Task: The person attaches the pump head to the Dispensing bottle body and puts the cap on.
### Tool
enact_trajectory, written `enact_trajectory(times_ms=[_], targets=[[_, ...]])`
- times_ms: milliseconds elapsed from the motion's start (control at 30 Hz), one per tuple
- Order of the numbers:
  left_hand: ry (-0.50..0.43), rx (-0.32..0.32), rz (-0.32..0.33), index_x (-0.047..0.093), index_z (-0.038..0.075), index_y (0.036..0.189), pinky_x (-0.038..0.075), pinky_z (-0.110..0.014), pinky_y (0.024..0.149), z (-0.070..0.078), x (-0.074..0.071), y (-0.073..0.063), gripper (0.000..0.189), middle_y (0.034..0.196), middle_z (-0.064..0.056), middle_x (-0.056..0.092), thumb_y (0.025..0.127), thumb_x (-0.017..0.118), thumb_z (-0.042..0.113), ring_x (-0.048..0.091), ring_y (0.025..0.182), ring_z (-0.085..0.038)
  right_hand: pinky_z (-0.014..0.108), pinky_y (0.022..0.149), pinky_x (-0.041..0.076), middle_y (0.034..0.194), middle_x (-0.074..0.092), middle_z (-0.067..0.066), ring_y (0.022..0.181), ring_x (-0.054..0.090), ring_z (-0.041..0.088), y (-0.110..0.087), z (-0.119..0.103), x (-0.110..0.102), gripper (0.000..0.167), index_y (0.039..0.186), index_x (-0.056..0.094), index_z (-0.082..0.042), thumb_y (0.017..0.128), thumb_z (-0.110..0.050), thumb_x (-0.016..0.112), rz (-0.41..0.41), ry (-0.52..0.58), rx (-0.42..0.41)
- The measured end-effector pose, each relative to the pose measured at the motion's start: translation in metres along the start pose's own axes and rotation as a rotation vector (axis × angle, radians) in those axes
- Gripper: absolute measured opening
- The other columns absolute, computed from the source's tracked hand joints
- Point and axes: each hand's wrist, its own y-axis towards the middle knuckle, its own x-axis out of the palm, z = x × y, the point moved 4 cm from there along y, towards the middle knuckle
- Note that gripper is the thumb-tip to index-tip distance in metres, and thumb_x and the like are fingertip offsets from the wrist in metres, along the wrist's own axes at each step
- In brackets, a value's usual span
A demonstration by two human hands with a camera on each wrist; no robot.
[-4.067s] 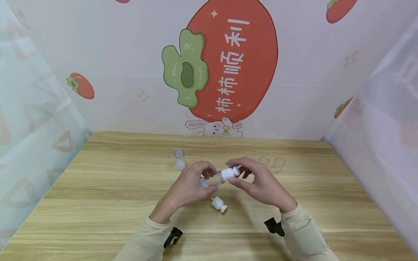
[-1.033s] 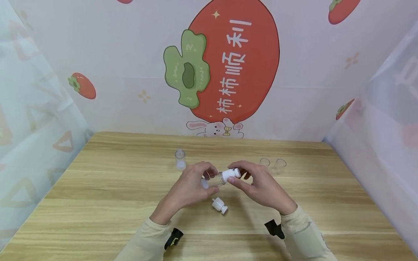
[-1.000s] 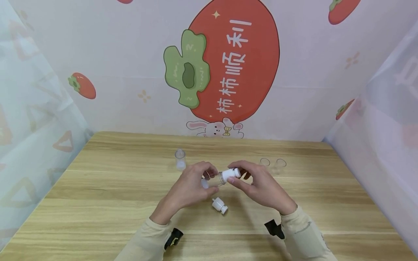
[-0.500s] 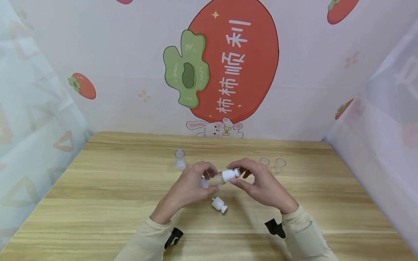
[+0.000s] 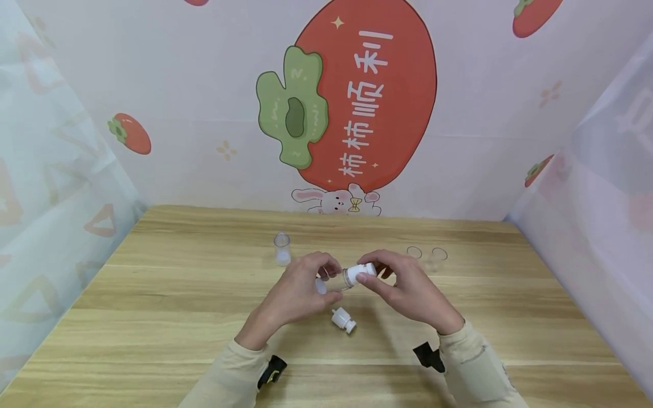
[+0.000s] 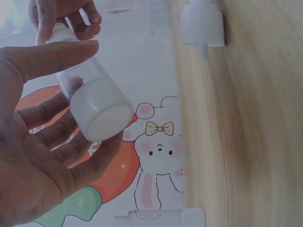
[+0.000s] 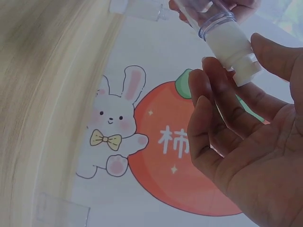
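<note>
My left hand [image 5: 298,292] grips a clear bottle [image 5: 334,283] with a thick white base [image 6: 102,109], holding it tilted above the table. A white pump head [image 5: 360,273] sits on the bottle's neck, its outer end pointing up to the right. My right hand [image 5: 410,292] holds this pump head between thumb and fingers; in the right wrist view the thumb lies at one side of it and the fingertips at the other. A second white pump head [image 5: 343,320] lies on the table below the hands, its short stem showing in the left wrist view.
Another clear bottle [image 5: 282,249] with a white base stands behind my left hand, without a pump head. Two clear, dark-rimmed round pieces [image 5: 437,260], hard to make out, stand at the back right. The wooden table [image 5: 153,317] meets printed sheets at the back and sides.
My right thumb and fingers shift back and forth around the pump head; the thumb now lies higher over it than half a second ago. The left hand and bottle stay almost in place.
</note>
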Motion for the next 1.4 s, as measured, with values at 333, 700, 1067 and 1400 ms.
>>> enact_trajectory(times_ms=[333,700,1067,1400], targets=[[0.009,-0.013,-0.005,0.069,0.005,0.102,0.053,-0.035,0.077,-0.0003,-0.0005,-0.0004,0.031,0.096,-0.003,0.068,0.076,0.087,0.007,0.062,0.086,-0.019,0.034,0.078,0.055,0.104,0.068,-0.012,0.089,0.063,0.012,-0.0011,-0.0004,-0.0013,0.033,0.122,0.068,-0.016,0.091,-0.019,0.078,-0.002,0.031,-0.021],[0.006,0.003,0.001,0.070,0.005,0.101,0.053,-0.034,0.077,0.0003,-0.0008,-0.0001,0.032,0.095,-0.004,0.068,0.075,0.087,0.007,0.062,0.085,-0.019,0.031,0.077,0.055,0.105,0.068,-0.010,0.089,0.063,0.014,-0.0004,-0.0020,-0.0022,0.030,0.118,0.070,-0.015,0.090,-0.009,0.078,-0.020,0.065,-0.067],[-0.006,0.015,0.009,0.069,0.005,0.100,0.055,-0.042,0.078,0.0023,-0.0003,0.0005,0.031,0.095,-0.004,0.068,0.075,0.087,0.006,0.062,0.085,-0.019,0.031,0.075,0.053,0.094,0.067,-0.012,0.084,0.061,0.012,0.0003,0.0004,-0.0013,0.020,0.113,0.072,-0.018,0.093,-0.018,0.076,-0.010,0.044,-0.023],[0.007,0.002,0.003,0.069,0.007,0.100,0.053,-0.035,0.077,0.0023,0.0007,0.0008,0.031,0.095,-0.002,0.068,0.075,0.087,0.007,0.062,0.085,-0.019,0.037,0.078,0.055,0.108,0.069,-0.009,0.090,0.063,0.013,-0.0017,0.0008,-0.0052,0.034,0.123,0.069,-0.015,0.090,-0.018,0.079,-0.011,0.046,-0.012]])
